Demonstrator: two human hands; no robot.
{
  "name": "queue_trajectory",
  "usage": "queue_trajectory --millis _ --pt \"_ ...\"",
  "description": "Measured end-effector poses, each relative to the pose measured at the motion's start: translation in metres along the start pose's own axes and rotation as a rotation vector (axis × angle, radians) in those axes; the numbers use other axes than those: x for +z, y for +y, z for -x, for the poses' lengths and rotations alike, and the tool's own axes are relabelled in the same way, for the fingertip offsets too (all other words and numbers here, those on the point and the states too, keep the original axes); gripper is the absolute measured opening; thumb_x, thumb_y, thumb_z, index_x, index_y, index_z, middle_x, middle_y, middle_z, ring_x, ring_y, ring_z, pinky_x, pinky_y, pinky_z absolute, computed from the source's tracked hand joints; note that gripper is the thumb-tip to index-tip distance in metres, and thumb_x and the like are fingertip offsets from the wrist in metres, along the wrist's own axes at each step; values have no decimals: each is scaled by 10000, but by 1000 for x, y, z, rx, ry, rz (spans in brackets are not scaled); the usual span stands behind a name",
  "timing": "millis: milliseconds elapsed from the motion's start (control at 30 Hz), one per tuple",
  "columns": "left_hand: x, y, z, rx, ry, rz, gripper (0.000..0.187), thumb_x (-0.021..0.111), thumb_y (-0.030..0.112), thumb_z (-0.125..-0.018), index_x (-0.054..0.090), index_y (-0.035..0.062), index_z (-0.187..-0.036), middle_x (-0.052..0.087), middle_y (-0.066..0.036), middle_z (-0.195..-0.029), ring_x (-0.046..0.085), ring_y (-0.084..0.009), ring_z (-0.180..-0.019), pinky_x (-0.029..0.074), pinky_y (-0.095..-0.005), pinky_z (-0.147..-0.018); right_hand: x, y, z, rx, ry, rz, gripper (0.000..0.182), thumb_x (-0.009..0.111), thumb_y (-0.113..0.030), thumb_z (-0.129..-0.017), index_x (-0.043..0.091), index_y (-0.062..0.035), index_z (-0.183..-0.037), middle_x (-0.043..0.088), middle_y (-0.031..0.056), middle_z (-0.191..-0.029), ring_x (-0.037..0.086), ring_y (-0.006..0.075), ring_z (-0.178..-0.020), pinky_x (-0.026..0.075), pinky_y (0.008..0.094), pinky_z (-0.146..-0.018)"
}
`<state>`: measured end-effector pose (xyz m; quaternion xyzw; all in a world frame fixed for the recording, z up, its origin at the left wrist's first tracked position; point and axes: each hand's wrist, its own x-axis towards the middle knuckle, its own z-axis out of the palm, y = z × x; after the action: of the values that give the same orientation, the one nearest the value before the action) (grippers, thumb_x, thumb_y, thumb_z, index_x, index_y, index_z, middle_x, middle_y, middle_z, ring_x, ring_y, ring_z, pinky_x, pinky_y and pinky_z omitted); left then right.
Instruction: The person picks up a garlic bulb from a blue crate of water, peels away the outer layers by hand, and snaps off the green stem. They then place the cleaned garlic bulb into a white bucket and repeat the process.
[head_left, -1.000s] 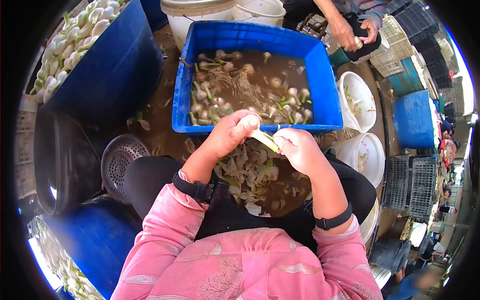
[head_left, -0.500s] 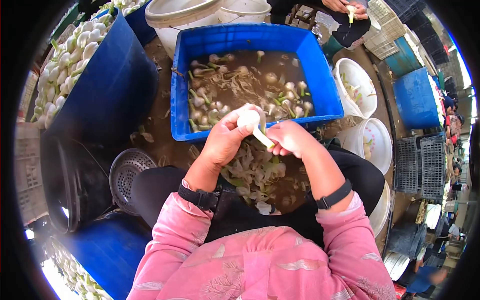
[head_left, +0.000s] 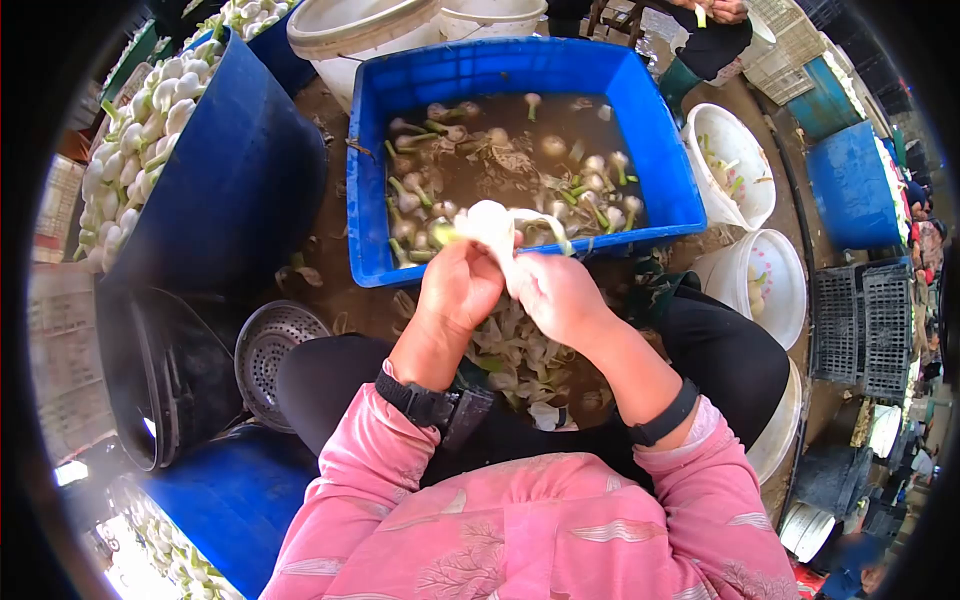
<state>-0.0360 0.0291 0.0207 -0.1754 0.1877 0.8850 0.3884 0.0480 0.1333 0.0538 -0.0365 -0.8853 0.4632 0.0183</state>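
Note:
Over the near edge of a blue tub (head_left: pixel 362 235), my left hand (head_left: pixel 458 288) is closed around a white garlic bulb (head_left: pixel 488 220). A blurred greenish end, apparently its stem, points left. My right hand (head_left: pixel 562 298) pinches pale garlic skin (head_left: pixel 508 262) that stretches down from the bulb. Another loose strip of skin (head_left: pixel 545 220) curls out to the right. Fingertips of both hands are partly hidden. Inside the tub, garlic bulbs (head_left: pixel 594 182) with short green stems lie in brown water. Below my hands is a heap of peeled skins (head_left: pixel 520 350).
White buckets (head_left: pixel 732 165) line the right side, near black crates (head_left: pixel 862 330). Left are a big blue container (head_left: pixel 235 160) heaped with garlic, a metal colander (head_left: pixel 275 350) and a black bucket (head_left: pixel 165 370). Another person's hand (head_left: pixel 728 10) shows at the top right.
The bulb has turned so its stem end points left instead of down right. My right hand has moved left and lower, against my left hand, and a strip of skin now hangs loose.

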Motion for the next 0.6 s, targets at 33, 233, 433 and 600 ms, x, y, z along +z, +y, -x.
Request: queue_trajectory --millis 33,233,433,600 --pt "-4 8 -2 -2 -148 51 274 329 198 -881 467 -3 -1008 545 -133 -863 523 -241 -729 451 -357 -678 1 -3 3 -117 3 263 227 436 -189 -812 519 -39 -662 538 126 -554 530 279 -483 401 388 -456" --pt "6 27 12 23 -38 -146 307 366 308 -857 510 58 -961 552 -55 -742 525 -165 -639 412 -265 -503 -19 -32 10 454 -513 761 413 464 -414 -778 597 -37 -876 582 182 -795 572 309 -752 450 391 -667" --pt "-7 -12 10 298 144 -1020 574 315 499 -851 580 -10 -835 588 -76 -731 538 -174 -636 428 -287 -625 1 -5 -18 -163 340 97 271 539 -238 -778 562 6 -892 581 137 -828 567 269 -708 449 331 -624" --pt "-4 -2 23 88 -105 -1594 303 526 313 -779 566 30 -678 485 23 -551 439 -70 -537 355 -245 -487 -34 27 -30 572 627 -1433 167 428 -225 -846 468 -63 -853 549 109 -766 550 253 -658 456 362 -547"
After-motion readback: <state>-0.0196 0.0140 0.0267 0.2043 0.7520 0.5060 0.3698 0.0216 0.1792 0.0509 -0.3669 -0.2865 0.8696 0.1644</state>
